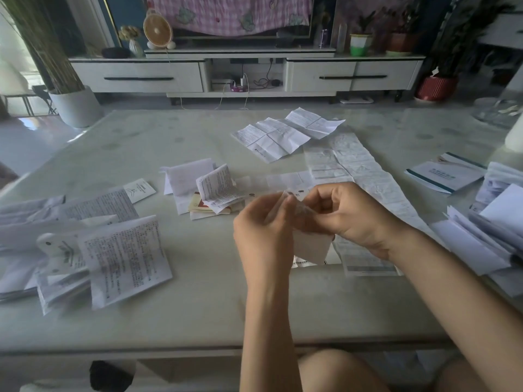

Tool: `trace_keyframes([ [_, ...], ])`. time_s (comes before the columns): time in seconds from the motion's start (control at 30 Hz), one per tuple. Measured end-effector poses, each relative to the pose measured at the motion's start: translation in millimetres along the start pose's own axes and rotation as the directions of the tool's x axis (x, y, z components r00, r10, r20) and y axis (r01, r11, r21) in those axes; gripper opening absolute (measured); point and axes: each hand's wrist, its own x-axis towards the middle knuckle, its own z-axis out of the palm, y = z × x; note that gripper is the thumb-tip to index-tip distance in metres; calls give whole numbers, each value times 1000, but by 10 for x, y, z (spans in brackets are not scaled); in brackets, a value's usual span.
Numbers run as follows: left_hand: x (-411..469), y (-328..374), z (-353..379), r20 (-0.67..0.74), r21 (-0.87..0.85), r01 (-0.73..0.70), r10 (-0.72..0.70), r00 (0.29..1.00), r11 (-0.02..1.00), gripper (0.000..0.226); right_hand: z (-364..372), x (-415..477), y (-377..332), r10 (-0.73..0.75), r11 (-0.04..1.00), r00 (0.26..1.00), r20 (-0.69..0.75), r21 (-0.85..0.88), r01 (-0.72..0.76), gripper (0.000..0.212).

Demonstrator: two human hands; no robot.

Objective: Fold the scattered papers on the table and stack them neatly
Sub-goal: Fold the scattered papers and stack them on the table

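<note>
- I see the left grip [263, 222] and right grip [348, 219] both pinching one small sheet [310, 246], lifted just above the desk [198, 306] near the middle of its near edge.
- Risk, I judge: uneven pinches would skew the fold.
- The right wrist hangs over a long leaflet [368, 176]; brushing it could drag it askew.

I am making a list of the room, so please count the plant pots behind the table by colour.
White: 1, the large floor pot
White with a green band: 1, the banded cabinet pot
Reddish: 2, the brown-red cabinet pot and the ribbed red floor pot
Total: 4
</note>
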Motion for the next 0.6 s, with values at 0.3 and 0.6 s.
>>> trace_keyframes([
  [0.3,-23,70,63,-342,-348,96,-221,913,933,17,-32,47,-68,45,992,998,-46,117,-39,11],
  [0.6,40,79,-83,-665,-445,-76,-272,696,892,10,284,179,-17,157,981,986,58,110,-162,8],
])
